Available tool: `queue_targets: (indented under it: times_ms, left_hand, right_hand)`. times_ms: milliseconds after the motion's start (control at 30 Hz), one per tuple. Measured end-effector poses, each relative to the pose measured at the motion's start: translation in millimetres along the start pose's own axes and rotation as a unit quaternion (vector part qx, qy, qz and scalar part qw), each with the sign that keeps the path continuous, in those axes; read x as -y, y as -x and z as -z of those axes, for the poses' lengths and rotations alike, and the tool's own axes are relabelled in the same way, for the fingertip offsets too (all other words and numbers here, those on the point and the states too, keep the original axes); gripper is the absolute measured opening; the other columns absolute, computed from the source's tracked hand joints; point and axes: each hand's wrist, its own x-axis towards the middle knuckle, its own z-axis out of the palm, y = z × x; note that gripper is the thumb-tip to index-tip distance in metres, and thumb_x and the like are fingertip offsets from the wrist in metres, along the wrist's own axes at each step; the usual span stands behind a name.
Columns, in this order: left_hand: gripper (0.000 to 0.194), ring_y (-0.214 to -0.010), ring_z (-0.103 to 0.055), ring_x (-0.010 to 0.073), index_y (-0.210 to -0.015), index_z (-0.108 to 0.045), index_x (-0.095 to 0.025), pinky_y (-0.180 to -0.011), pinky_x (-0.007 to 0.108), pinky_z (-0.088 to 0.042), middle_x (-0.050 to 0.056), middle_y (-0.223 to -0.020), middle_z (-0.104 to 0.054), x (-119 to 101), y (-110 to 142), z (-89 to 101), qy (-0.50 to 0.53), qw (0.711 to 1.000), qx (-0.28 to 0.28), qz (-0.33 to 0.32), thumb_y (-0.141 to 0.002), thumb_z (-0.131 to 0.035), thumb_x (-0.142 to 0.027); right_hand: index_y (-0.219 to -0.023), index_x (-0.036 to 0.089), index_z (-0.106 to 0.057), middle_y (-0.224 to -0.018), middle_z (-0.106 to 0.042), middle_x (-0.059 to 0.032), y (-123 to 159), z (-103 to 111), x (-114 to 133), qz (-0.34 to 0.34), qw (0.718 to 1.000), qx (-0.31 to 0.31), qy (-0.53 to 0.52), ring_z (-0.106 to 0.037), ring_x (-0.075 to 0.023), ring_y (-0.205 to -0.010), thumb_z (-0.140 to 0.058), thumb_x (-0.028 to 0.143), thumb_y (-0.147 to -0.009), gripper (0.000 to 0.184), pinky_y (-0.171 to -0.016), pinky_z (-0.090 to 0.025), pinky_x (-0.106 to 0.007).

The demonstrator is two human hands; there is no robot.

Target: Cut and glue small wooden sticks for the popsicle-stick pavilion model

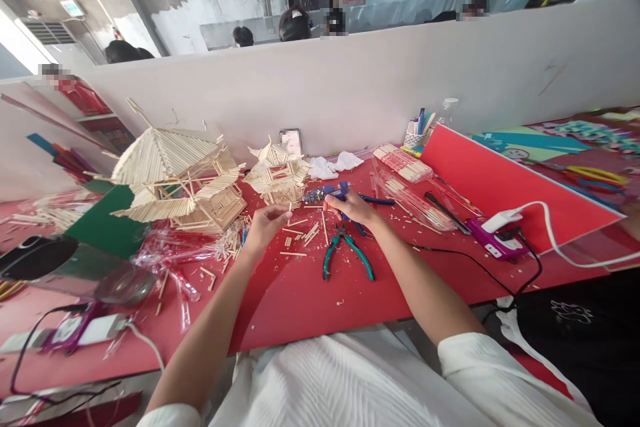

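Observation:
My right hand (pixel 356 208) is wrapped round a blue hot glue gun (pixel 320 194), whose nozzle points left. Close to that nozzle, my left hand (pixel 267 225) pinches a short wooden stick (pixel 291 206) between thumb and fingertips. Just behind both hands stands a small pavilion model (pixel 278 175) made of pale sticks. Green-handled pliers (pixel 345 250) lie on the red table below the glue gun, handles toward me. Cut stick pieces (pixel 311 234) are scattered between my hands.
A larger stick pavilion (pixel 167 163) stands at left, near a clear plastic bottle (pixel 120 280). Packs of sticks (pixel 403 162), a red board (pixel 515 180) and a purple power strip (pixel 495 243) lie right. Cords cross the table. A white partition (pixel 350 93) borders the back.

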Motion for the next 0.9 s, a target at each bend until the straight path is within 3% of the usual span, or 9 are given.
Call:
queue_targets:
  times_ms: [167,433,567,900]
  left_hand:
    - [0.044,-0.063,-0.055,0.0097,-0.081,-0.073,-0.016,-0.067,0.024,-0.049,-0.001,-0.072,-0.064,-7,2,0.0,0.084,0.995,-0.015,0.056,-0.059,-0.091,-0.05]
    - [0.041,-0.071,-0.063,0.0088,-0.08,-0.071,-0.016,-0.074,0.02,-0.055,0.0,-0.079,-0.066,-3,-2,2.9,0.239,0.965,-0.035,0.104,-0.053,-0.097,-0.033]
    - [0.037,-0.066,-0.061,0.0065,-0.081,-0.071,-0.015,-0.072,0.019,-0.055,-0.001,-0.075,-0.065,-1,-2,3.1,0.271,0.956,-0.04,0.102,-0.059,-0.095,-0.033]
    - [0.035,-0.059,-0.058,0.0059,-0.08,-0.068,-0.015,-0.067,0.018,-0.054,-0.003,-0.065,-0.06,-8,2,-8.8,0.296,0.948,-0.052,0.109,-0.062,-0.093,-0.031]
  right_hand:
    - [-0.074,0.018,-0.069,-0.054,-0.05,0.0037,1,1,4,-0.004,1.0,-0.027,0.01,-0.053,-0.0122,-0.045,-0.059,0.069,-0.088,0.053,-0.045,-0.043,-0.025]
    - [-0.077,0.02,-0.069,-0.059,-0.058,0.0022,0,-4,-1,0.018,0.998,0.001,0.052,-0.054,-0.0126,-0.046,-0.065,0.059,-0.088,0.041,-0.047,-0.043,-0.026]
    - [-0.074,0.02,-0.066,-0.068,-0.066,-0.0012,0,-7,-4,0.032,0.997,-0.009,0.066,-0.056,-0.0138,-0.052,-0.063,0.057,-0.089,0.04,-0.051,-0.044,-0.026]
    - [-0.071,0.022,-0.055,-0.062,-0.054,0.0034,1,-13,4,0.086,0.992,-0.014,0.091,-0.051,-0.0138,-0.058,-0.066,0.047,-0.089,0.033,-0.058,-0.038,-0.027]
